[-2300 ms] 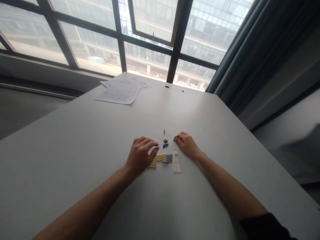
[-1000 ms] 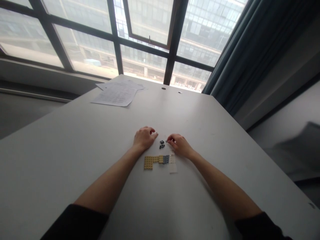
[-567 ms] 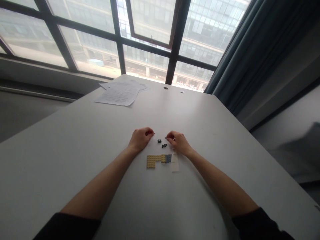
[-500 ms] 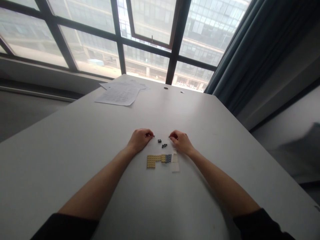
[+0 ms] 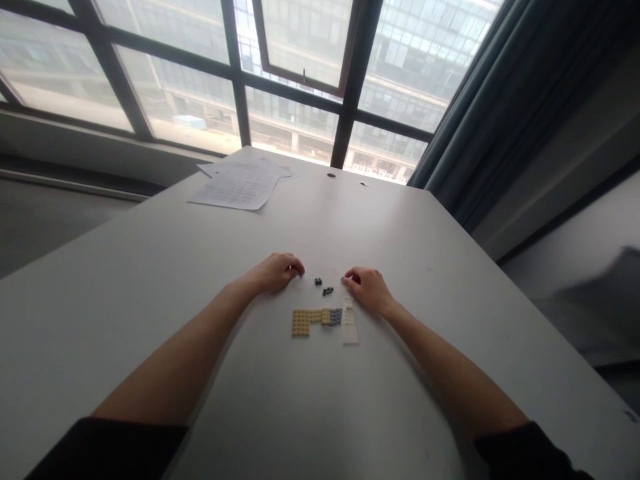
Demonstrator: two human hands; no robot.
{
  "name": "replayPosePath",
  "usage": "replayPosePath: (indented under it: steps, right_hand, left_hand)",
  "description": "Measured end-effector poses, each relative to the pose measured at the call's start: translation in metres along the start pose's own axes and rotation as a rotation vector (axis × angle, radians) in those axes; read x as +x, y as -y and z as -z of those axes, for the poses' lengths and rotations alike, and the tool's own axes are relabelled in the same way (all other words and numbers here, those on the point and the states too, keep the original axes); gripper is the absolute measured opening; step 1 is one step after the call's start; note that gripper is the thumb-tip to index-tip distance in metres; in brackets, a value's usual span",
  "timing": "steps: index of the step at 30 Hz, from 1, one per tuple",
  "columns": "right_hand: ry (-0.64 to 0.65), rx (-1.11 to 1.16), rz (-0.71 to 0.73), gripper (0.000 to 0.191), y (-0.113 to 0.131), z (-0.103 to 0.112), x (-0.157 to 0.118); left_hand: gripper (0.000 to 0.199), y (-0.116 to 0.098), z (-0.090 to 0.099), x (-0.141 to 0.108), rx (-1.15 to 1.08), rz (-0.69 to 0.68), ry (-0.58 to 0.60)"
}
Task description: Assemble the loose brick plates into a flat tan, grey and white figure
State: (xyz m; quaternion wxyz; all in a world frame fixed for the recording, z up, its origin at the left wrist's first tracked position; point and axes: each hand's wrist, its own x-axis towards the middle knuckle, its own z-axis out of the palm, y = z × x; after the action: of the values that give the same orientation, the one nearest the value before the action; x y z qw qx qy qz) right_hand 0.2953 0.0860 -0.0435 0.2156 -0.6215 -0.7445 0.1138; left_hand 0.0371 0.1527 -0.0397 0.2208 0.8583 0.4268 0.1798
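Note:
My left hand (image 5: 280,272) rests on the table, thumb and fingers pinched on a small grey piece (image 5: 301,275) whose exact kind is too small to tell. Opposite it, my right hand (image 5: 369,289) pinches another small greyish piece (image 5: 343,279) at its fingertips. Between the hands lie a dark studded brick (image 5: 318,282) and a cluster of small black pieces (image 5: 328,291). Nearer to me is a row of flat studded building plates: tan plates (image 5: 301,323) on the left, a blue-grey plate (image 5: 335,317) in the middle and white plates (image 5: 350,333) on the right.
Printed paper sheets (image 5: 235,185) lie at the far left of the white table (image 5: 400,233). Close to the far edge are a dark round spot (image 5: 331,175) and a small white item (image 5: 364,184). Beyond stand a large window and a dark curtain (image 5: 465,133).
My hands have moved slightly apart, the left going left and the right going right and a little nearer to me. The bricks and plates on the table keep their places.

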Motion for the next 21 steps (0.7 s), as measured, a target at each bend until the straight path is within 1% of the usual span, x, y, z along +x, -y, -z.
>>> replayPosePath:
  steps: [2,6,9,12,15,21]
  right_hand:
    - [0.008,0.021,0.007,0.018,-0.004,0.0,-0.001]
    - [0.029,0.106,0.087,0.023,-0.016,0.002,0.001]
    - [0.05,0.154,0.146,0.032,-0.024,0.005,0.003]
    - [0.101,0.166,0.19,0.037,-0.027,0.006,0.007]
    - [0.131,0.161,0.216,0.04,-0.027,0.006,0.011]
    - [0.182,0.124,0.254,0.042,-0.021,0.007,0.015]
  left_hand:
    - [0.027,0.0,0.0,0.001,-0.004,0.007,0.009]
    - [0.038,0.001,-0.002,-0.003,-0.008,0.04,-0.069]
    - [0.037,0.004,-0.002,-0.012,-0.036,0.054,-0.095]
    - [0.034,0.006,0.001,-0.023,-0.059,0.076,-0.068]
    - [0.037,0.008,0.004,-0.03,-0.062,0.068,-0.035]
    - [0.035,0.01,0.006,-0.032,-0.049,0.043,-0.001]
